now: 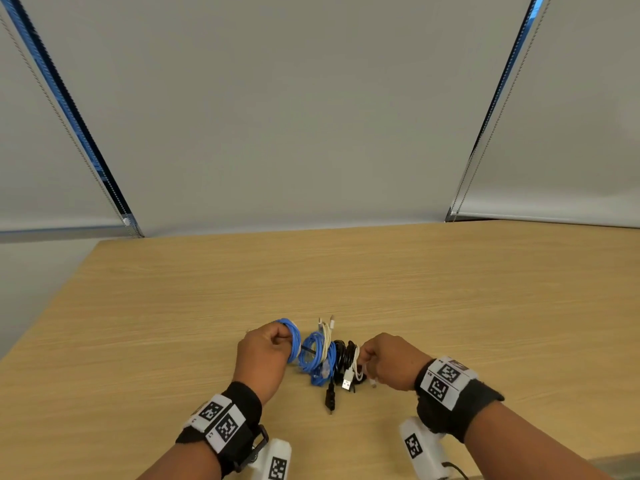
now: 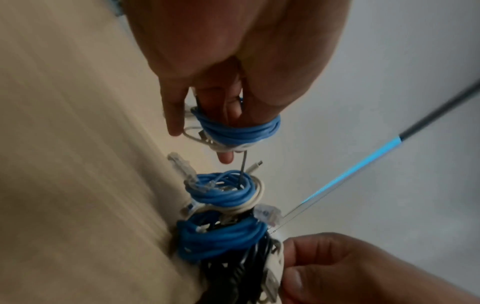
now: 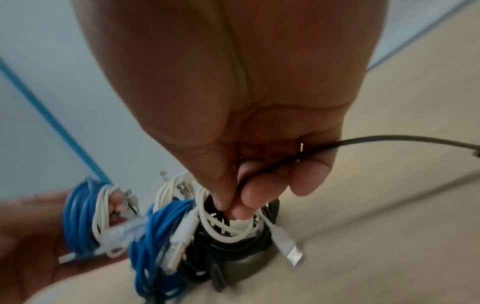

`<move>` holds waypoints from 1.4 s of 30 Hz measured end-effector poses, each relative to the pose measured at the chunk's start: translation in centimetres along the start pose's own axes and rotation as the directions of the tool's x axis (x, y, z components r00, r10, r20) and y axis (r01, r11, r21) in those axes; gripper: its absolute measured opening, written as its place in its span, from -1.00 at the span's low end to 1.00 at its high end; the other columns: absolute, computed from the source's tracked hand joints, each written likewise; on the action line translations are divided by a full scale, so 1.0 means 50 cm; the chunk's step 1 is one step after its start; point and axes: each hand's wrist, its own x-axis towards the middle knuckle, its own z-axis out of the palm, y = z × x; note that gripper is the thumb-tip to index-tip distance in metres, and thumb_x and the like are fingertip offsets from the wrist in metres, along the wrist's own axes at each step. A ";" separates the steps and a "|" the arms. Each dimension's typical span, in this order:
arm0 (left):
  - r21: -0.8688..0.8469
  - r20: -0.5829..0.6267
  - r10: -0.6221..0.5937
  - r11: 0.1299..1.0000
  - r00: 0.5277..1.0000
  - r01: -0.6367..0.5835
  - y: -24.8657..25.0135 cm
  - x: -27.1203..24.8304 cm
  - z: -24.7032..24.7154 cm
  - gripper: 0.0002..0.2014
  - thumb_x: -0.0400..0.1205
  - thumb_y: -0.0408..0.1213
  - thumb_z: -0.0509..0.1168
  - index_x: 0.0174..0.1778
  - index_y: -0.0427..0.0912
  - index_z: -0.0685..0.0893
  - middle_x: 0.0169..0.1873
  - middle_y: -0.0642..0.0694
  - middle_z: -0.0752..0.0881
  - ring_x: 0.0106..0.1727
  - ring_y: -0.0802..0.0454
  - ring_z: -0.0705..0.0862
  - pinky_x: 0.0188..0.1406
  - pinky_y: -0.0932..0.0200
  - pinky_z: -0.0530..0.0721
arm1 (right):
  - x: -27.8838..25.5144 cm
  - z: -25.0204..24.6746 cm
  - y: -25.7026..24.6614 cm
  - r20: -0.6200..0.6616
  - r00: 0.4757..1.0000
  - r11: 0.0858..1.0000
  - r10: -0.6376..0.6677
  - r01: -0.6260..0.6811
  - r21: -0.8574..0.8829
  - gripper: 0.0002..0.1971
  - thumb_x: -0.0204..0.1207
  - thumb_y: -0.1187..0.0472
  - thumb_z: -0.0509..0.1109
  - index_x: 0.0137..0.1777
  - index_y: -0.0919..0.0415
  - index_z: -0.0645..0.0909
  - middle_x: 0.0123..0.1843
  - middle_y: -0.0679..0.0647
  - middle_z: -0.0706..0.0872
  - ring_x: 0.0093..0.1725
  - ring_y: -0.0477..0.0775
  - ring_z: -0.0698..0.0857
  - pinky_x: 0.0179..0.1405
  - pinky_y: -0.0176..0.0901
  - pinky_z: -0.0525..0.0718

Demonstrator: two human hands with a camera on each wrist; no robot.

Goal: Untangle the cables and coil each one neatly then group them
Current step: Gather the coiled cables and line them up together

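wooden bench (image 1: pixel 450 289), pale blinds behind. left hand (image 1: pixel 263 355) grips blue coil (image 1: pixel 293 337), left of cable bundle (image 1: pixel 329 358); right hand (image 1: pixel 388 362) pinches white cable (image 3: pixel 228 232) at bundle's right.

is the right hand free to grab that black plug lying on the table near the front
Probably not yet: the right hand is pinching a white cable coil and a thin black cord. The black plug lies uncovered close by.

Coiled cables in a row on the wooden worktop (image 1: pixel 381 271): a blue coil (image 1: pixel 294 337) at 9 o'clock, ringed round fingers; more blue coils (image 1: pixel 317 358) with white leads at centre; black coils (image 1: pixel 344 355) and a white USB cable (image 1: pixel 353 370) at 3 o'clock.
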 end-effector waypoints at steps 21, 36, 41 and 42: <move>0.096 0.023 0.253 0.962 0.967 -0.254 0.028 0.027 -0.066 -0.71 0.74 -0.48 0.23 -0.06 0.03 0.71 -0.15 0.04 0.76 -0.33 0.15 0.79 -0.21 0.31 0.72 | 0.000 -0.024 0.056 -0.321 0.945 0.918 0.067 -0.185 -0.352 -0.83 0.67 0.04 0.28 0.06 -0.08 0.73 0.00 -0.01 0.79 0.02 0.10 0.73 0.03 -0.04 0.70; -0.618 0.046 -0.262 0.751 0.964 0.233 0.001 -0.007 -0.020 -0.84 0.79 -0.49 0.17 0.06 -0.25 0.65 0.00 -0.28 0.72 -0.06 -0.28 0.88 -0.14 0.02 0.86 | 0.023 0.070 0.087 -0.360 0.853 0.477 0.377 0.155 0.865 -0.60 0.59 0.56 0.27 0.24 0.07 0.57 -0.14 0.34 0.84 -0.35 0.06 0.73 -0.28 -0.04 0.77; -0.747 0.138 -0.336 0.582 0.932 0.320 -0.002 -0.013 -0.014 -0.86 0.78 -0.47 0.21 0.09 -0.32 0.68 -0.08 -0.25 0.76 0.06 -0.25 0.86 0.04 -0.02 0.77 | 0.026 0.080 0.085 -0.354 0.857 0.346 0.374 0.224 0.911 -0.53 0.64 0.54 0.29 0.37 0.04 0.36 -0.05 0.35 0.83 -0.33 0.08 0.73 -0.29 -0.02 0.76; -0.753 0.151 -0.340 0.569 0.928 0.331 -0.004 -0.015 -0.011 -0.86 0.78 -0.47 0.21 0.04 -0.33 0.69 -0.10 -0.25 0.77 0.09 -0.25 0.84 0.05 -0.01 0.75 | 0.026 0.083 0.084 -0.339 0.864 0.313 0.373 0.226 0.922 -0.63 0.65 0.53 0.29 0.31 0.13 0.41 -0.03 0.36 0.82 -0.34 0.08 0.72 -0.29 -0.01 0.75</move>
